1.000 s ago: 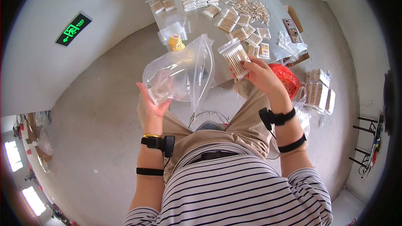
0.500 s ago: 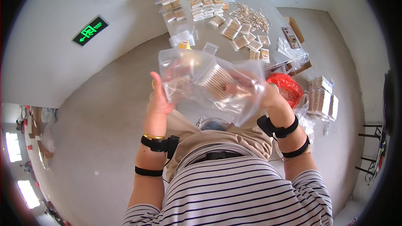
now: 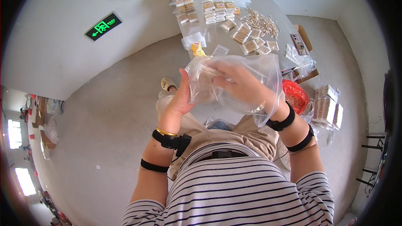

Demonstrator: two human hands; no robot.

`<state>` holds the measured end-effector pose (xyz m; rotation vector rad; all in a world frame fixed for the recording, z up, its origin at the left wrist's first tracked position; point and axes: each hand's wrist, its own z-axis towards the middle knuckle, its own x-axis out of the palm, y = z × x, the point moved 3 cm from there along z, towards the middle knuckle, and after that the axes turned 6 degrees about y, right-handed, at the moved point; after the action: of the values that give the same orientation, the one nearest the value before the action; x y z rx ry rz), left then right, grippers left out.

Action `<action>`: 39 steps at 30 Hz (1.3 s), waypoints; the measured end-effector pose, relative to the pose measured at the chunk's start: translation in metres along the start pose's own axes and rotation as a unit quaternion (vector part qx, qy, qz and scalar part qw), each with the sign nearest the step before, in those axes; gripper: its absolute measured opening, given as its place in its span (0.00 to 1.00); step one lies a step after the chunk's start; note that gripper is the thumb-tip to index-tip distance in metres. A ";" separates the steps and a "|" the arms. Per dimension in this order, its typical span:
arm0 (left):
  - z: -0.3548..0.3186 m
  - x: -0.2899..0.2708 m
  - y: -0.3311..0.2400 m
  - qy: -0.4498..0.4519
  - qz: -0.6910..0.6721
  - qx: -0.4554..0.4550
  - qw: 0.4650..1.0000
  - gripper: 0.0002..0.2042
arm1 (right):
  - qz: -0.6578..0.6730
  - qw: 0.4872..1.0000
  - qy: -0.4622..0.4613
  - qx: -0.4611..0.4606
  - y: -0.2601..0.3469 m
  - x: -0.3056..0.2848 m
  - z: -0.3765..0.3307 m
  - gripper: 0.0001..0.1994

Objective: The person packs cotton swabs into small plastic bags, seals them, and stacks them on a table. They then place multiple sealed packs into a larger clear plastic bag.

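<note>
Head view, looking down on a seated person at work: a grey floor (image 3: 96, 121) fills most of the room, curving at the rim. Beyond the person's knees stands a grey bench (image 3: 215, 34), spread with cotton-swab packs and other small goods. The person wears a striped shirt (image 3: 247, 192) and tan trousers (image 3: 209, 137). Above the lap, near the edge of the bench, a large clear plastic bag (image 3: 266, 69) is held in the air, its wide end to the right. On the floor at right, pale packs are piled in a stack (image 3: 326, 106); between it and the bench is a red plastic bag (image 3: 295, 96) with pale contents. On the left wall is a green-and-black sign (image 3: 104, 26). The right grip (image 3: 238, 81) is inside the clear bag, seen through the plastic, fingertips against the swab packs (image 3: 202, 86) at the bag's left end; whether it clasps them or only presses cannot be told. The left grip (image 3: 181, 100) holds that end from outside, thumb upright, other fingers hidden. On the bench, loose swabs lie in a heap (image 3: 261, 23) at the far right, with stacked packs (image 3: 218, 12) to its left. Smaller still are a phone (image 3: 299, 44) by the right edge, a yellow bundle (image 3: 197, 49) by the near left edge, and a gold bangle (image 3: 166, 132) on the left wrist.
</note>
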<state>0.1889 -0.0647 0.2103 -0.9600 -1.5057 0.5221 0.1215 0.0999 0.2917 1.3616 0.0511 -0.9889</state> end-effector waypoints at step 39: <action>0.032 -0.032 0.046 0.118 -0.312 0.031 0.942 0.38 | -0.237 0.970 -0.049 -0.001 -0.024 0.021 0.010 0.19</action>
<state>0.1681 -0.0584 0.1494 -0.4303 -1.4645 -0.0066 0.1150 0.0821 0.2642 1.3237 0.3143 -1.4544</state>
